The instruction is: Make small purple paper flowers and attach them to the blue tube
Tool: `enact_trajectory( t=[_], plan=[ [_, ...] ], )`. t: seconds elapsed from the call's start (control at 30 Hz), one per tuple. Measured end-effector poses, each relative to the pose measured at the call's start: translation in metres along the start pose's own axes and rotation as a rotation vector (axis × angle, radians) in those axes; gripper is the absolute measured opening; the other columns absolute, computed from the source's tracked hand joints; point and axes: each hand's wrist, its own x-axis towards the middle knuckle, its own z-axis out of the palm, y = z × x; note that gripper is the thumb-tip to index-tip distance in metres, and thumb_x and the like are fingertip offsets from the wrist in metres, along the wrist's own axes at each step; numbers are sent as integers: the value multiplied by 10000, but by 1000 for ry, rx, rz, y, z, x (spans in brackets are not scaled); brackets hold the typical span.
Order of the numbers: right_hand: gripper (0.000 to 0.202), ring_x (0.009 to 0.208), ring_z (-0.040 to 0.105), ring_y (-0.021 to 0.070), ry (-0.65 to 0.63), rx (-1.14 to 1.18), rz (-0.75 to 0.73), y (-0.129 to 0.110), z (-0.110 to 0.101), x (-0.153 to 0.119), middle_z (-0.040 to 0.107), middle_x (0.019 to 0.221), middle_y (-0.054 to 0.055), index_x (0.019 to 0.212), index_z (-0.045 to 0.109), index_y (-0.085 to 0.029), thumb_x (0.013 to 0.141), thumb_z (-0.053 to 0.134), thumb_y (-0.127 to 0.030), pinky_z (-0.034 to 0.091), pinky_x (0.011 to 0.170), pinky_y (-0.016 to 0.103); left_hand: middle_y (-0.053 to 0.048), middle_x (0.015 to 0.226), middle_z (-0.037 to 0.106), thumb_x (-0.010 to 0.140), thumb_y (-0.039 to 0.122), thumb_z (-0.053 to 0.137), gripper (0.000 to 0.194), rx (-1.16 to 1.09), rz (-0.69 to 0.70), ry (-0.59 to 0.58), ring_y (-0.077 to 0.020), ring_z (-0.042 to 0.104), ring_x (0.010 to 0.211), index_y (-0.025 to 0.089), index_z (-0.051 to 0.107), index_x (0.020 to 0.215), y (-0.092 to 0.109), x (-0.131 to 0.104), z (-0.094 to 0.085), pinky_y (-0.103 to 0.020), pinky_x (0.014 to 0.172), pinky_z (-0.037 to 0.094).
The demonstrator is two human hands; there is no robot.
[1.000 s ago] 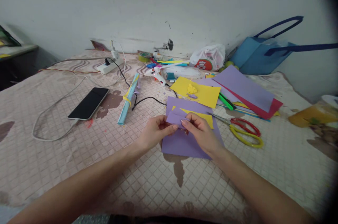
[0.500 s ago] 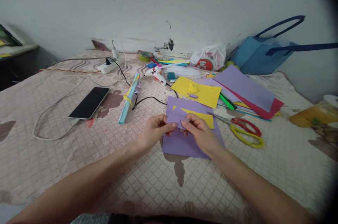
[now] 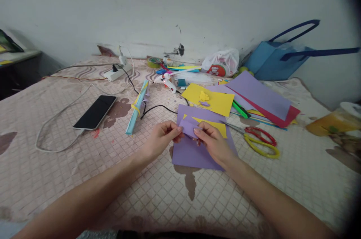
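Between both hands is a small purple paper piece (image 3: 188,127). My left hand (image 3: 165,136) pinches its left edge between thumb and fingers. The right side of the piece is pinched by my right hand (image 3: 212,142). Under the hands lie a larger purple sheet (image 3: 194,154) and a yellow paper piece (image 3: 221,129), partly covered. Scissors (image 3: 261,141) with red and yellow handles rest just right of the sheet, their blades reaching its edge. A yellow sheet (image 3: 222,104) behind carries small yellow and purple scraps.
A phone (image 3: 95,112) on a cable and a light-blue paper strip (image 3: 137,107) lie left. Behind are a glue gun (image 3: 167,82) and power strip (image 3: 117,72). A green cutter (image 3: 240,109), stacked papers (image 3: 262,94), blue bag (image 3: 278,60) and drink cup (image 3: 329,120) stand right.
The small purple piece has tilted and looks more folded or curved. My left hand's fingertips have shifted slightly left along it. The whole view has moved a little.
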Motion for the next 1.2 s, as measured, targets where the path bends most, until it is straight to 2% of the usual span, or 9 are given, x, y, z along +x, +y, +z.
enact_trajectory(
  t=[0.07, 0.23, 0.37, 0.53, 0.73, 0.83, 0.97, 1.1, 1.2],
  plan=[
    [252, 562, 435, 96, -9, 7, -4, 0, 1, 0, 488, 617, -40, 665, 483, -191, 822, 600, -349, 357, 546, 231, -10, 648, 624, 770, 347, 647, 249, -9, 9, -3, -79, 530, 569, 122, 581, 685, -1, 0, 0, -205, 581, 425],
    [248, 565, 432, 98, -10, -78, -45, 1, -1, 1, 485, 623, -39, 671, 482, -191, 842, 575, -344, 347, 551, 240, -26, 707, 635, 778, 414, 624, 299, -5, -81, -74, -102, 572, 623, 117, 588, 768, -4, 4, -4, -233, 628, 455],
    [249, 574, 416, 104, -19, -176, -64, 2, -1, 1, 446, 625, -42, 676, 473, -194, 850, 561, -348, 336, 552, 246, -21, 684, 619, 722, 389, 689, 303, 59, -36, -109, -109, 565, 634, 109, 597, 790, -7, 5, -5, -229, 621, 446],
    [258, 575, 407, 106, -31, -214, -74, -1, 3, -1, 420, 619, -43, 669, 462, -196, 855, 549, -351, 333, 549, 245, 0, 601, 565, 741, 373, 669, 291, 97, 15, -58, -80, 490, 541, 117, 554, 662, -10, 2, -3, -202, 525, 384],
    [264, 574, 407, 105, -44, -239, -56, 1, 1, -1, 429, 604, -46, 666, 459, -196, 860, 544, -354, 318, 552, 247, 3, 625, 569, 745, 398, 655, 288, 103, -40, -114, -96, 513, 554, 126, 561, 739, -7, 2, -3, -212, 531, 395],
    [271, 560, 401, 101, -62, -241, -44, 2, 2, -1, 428, 585, -51, 657, 453, -195, 855, 551, -352, 308, 545, 246, -1, 604, 569, 773, 403, 620, 301, 116, -4, -68, -95, 509, 566, 128, 550, 672, -5, 1, -2, -211, 556, 392],
    [280, 537, 415, 95, -82, -211, -2, 2, 4, -2, 438, 566, -52, 633, 460, -188, 838, 572, -343, 315, 531, 240, 12, 539, 533, 777, 402, 610, 347, 87, 4, -14, -82, 478, 532, 135, 515, 578, -4, 0, 0, -201, 545, 370],
    [273, 509, 426, 89, -41, -78, 55, 5, 2, -1, 469, 562, -51, 632, 462, -186, 824, 586, -336, 330, 511, 231, -36, 614, 592, 801, 538, 510, 442, -44, -120, -40, -127, 552, 568, 122, 574, 666, -5, 3, -1, -258, 592, 444],
    [272, 480, 416, 83, -15, 34, 110, 7, 0, 1, 479, 542, -52, 618, 450, -187, 801, 604, -316, 320, 477, 220, -68, 681, 614, 807, 631, 410, 555, -135, -145, -49, -158, 585, 614, 111, 587, 729, -4, 5, -4, -289, 595, 470]
  ],
)
